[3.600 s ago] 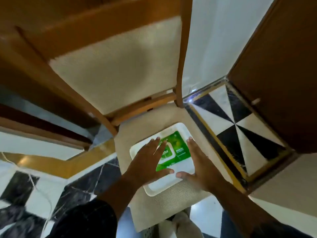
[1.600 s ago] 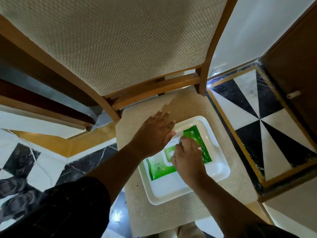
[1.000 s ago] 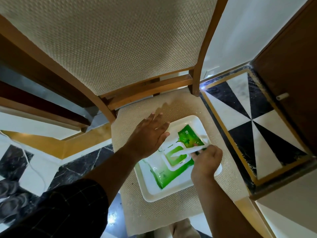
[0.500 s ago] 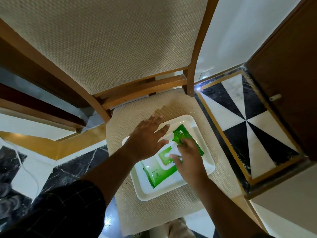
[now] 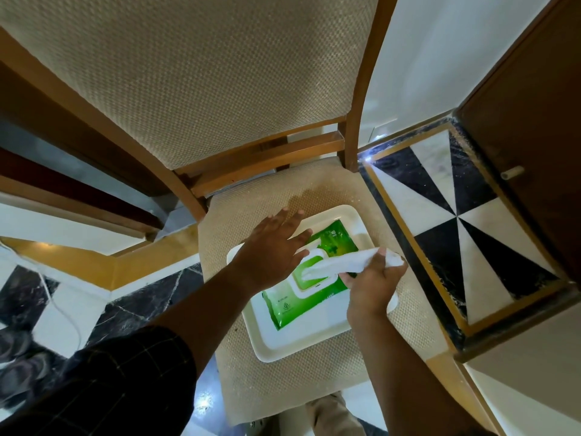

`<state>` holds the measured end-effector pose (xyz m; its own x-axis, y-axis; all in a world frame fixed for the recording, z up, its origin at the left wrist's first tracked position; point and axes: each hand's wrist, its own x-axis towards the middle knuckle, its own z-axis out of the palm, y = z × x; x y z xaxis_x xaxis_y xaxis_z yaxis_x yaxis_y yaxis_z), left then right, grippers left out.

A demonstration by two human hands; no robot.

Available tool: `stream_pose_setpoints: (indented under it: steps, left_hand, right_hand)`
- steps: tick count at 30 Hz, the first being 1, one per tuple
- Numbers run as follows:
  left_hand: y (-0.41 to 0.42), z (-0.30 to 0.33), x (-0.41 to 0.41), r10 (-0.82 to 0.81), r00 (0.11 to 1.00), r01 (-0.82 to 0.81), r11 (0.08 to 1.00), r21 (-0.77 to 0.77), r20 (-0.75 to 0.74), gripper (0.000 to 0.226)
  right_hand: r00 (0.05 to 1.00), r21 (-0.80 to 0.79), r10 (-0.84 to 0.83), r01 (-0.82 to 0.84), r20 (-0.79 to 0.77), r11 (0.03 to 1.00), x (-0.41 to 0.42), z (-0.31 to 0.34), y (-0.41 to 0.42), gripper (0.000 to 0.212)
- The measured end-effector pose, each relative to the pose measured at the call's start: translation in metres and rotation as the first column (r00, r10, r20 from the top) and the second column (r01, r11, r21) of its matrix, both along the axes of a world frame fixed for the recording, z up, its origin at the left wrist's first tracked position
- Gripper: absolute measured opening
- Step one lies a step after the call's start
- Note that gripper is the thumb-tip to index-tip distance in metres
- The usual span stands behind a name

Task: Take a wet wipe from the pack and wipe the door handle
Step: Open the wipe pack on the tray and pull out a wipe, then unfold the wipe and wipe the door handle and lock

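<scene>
Head view shows a green wet wipe pack (image 5: pixel 309 278) lying in a white tray (image 5: pixel 301 338) on the woven seat of a wooden chair (image 5: pixel 317 369). Half a second ago the right hand (image 5: pixel 372 283) was pressed down on the pack's opening; now it has drawn back to the right, pinching a white wet wipe (image 5: pixel 342 262) stretched out from the flap. The left hand (image 5: pixel 272 250) still lies flat with fingers spread, holding the pack's far-left end down.

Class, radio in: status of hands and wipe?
Left hand flat on pack. Right hand pulling wet wipe out. Nothing in the way.
</scene>
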<state>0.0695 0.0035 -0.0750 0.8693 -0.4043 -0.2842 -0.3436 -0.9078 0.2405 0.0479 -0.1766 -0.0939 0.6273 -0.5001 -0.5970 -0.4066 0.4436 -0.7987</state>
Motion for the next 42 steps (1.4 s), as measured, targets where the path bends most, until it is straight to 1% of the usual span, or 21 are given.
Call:
stream_pose_setpoints:
  steps: [1, 2, 4, 5, 7, 8, 9, 10, 11, 12, 14, 15, 16, 21, 25, 30, 33, 36, 37, 39, 42]
  left_hand:
    - [0.000, 0.000, 0.000, -0.005, 1.000, 0.005, 1.000, 0.007, 0.001, 0.048]
    - [-0.001, 0.001, 0.001, -0.011, 1.000, 0.010, 1.000, 0.018, 0.005, 0.048]
    - [-0.002, 0.002, 0.003, -0.023, 1.000, 0.022, 0.999, 0.047, 0.008, 0.049]
    - [-0.001, 0.002, 0.004, -0.025, 1.000, 0.024, 0.998, 0.058, 0.010, 0.050]
    - [-0.001, 0.002, 0.004, -0.017, 1.000, 0.016, 0.998, 0.061, 0.016, 0.051]
    - [-0.001, 0.003, 0.004, -0.014, 1.000, 0.013, 0.998, 0.057, 0.014, 0.051]
    - [-0.001, 0.002, 0.003, -0.017, 1.000, 0.016, 0.998, 0.058, 0.013, 0.050]
    - [-0.001, 0.002, 0.002, -0.022, 1.000, 0.021, 0.998, 0.062, 0.018, 0.050]
    - [-0.001, 0.001, 0.002, -0.028, 0.999, 0.027, 0.997, 0.067, 0.025, 0.050]
    - [-0.002, 0.001, 0.001, -0.031, 0.999, 0.029, 0.997, 0.070, 0.032, 0.050]
    - [-0.003, 0.000, 0.000, -0.033, 0.999, 0.030, 0.996, 0.080, 0.026, 0.049]
    - [-0.004, -0.001, -0.001, -0.033, 0.999, 0.031, 0.996, 0.084, 0.021, 0.049]
    - [-0.005, -0.001, -0.003, -0.033, 0.999, 0.032, 0.996, 0.081, 0.020, 0.048]
    - [-0.014, -0.003, -0.018, -0.076, 0.984, 0.071, 0.997, 0.038, 0.160, 0.047]
    - [-0.033, -0.023, -0.048, -0.122, 0.991, 0.119, 0.991, 0.056, 0.055, 0.074]
    - [-0.030, -0.046, -0.057, -0.184, 0.974, 0.174, 0.981, 0.085, 0.133, 0.080]
    - [-0.028, -0.041, -0.054, -0.218, 0.971, 0.207, 0.971, 0.119, 0.098, 0.079]
    - [-0.036, -0.018, -0.058, -0.002, 0.995, 0.000, 1.000, -0.015, -0.103, 0.083]
    - [-0.042, -0.007, -0.060, 0.119, 0.976, -0.143, 0.982, -0.124, -0.181, 0.083]
    - [-0.064, 0.039, -0.055, 0.267, 0.898, -0.394, 0.842, -0.368, -0.350, 0.083]
    - [-0.094, 0.126, -0.042, 0.221, 0.798, -0.570, 0.580, -0.583, -0.561, 0.081]
  right_hand:
    - [0.990, -0.120, 0.138, -0.138, -0.010, 0.983, -0.003, -0.001, 0.000, 0.022]
    - [0.944, -0.285, 0.329, -0.326, -0.038, 0.902, -0.007, -0.001, 0.000, 0.030]
    - [0.752, -0.538, 0.651, -0.593, -0.104, 0.599, -0.014, -0.006, -0.003, 0.054]
    - [0.641, -0.610, 0.755, -0.656, -0.139, 0.445, -0.015, -0.009, -0.004, 0.061]
    - [0.458, -0.744, 0.845, -0.658, -0.277, 0.112, -0.013, -0.012, -0.006, 0.053]
    - [0.422, -0.781, 0.835, -0.625, -0.353, -0.014, -0.011, -0.013, -0.006, 0.043]
    - [0.428, -0.807, 0.822, -0.588, -0.377, -0.064, -0.009, -0.014, -0.007, 0.032]
    - [0.475, -0.823, 0.808, -0.568, -0.348, -0.020, -0.007, -0.014, -0.006, 0.023]
    - [0.567, -0.819, 0.775, -0.562, -0.280, 0.116, -0.006, -0.015, -0.007, 0.018]
    - [0.683, -0.774, 0.706, -0.546, -0.191, 0.319, -0.004, -0.014, -0.008, 0.017]
    - [0.890, -0.467, 0.453, -0.422, -0.052, 0.777, 0.001, -0.010, -0.013, 0.023]
    - [0.950, -0.284, 0.312, -0.307, -0.027, 0.908, 0.002, -0.007, -0.017, 0.027]
    - [0.973, -0.187, 0.227, -0.228, -0.031, 0.955, 0.003, -0.006, -0.021, 0.030]
    - [0.977, -0.222, 0.213, -0.211, -0.015, 0.952, 0.007, -0.001, -0.036, 0.031]
    - [0.969, -0.327, 0.245, -0.245, -0.040, 0.913, 0.010, 0.003, -0.044, 0.030]
    - [0.934, -0.419, 0.354, -0.341, -0.048, 0.842, 0.000, 0.010, -0.059, 0.013]
    - [0.911, -0.451, 0.409, -0.387, -0.051, 0.805, -0.014, 0.028, -0.067, 0.012]
    - [0.898, -0.403, 0.437, -0.420, -0.054, 0.813, -0.023, 0.061, -0.074, 0.010]
    - [0.887, -0.398, 0.459, -0.443, -0.059, 0.804, -0.025, 0.071, -0.075, 0.007]
    - [0.865, -0.407, 0.499, -0.472, -0.045, 0.782, -0.029, 0.105, -0.082, 0.004]
    - [0.823, -0.411, 0.568, -0.518, 0.000, 0.750, -0.038, 0.170, -0.088, 0.014]
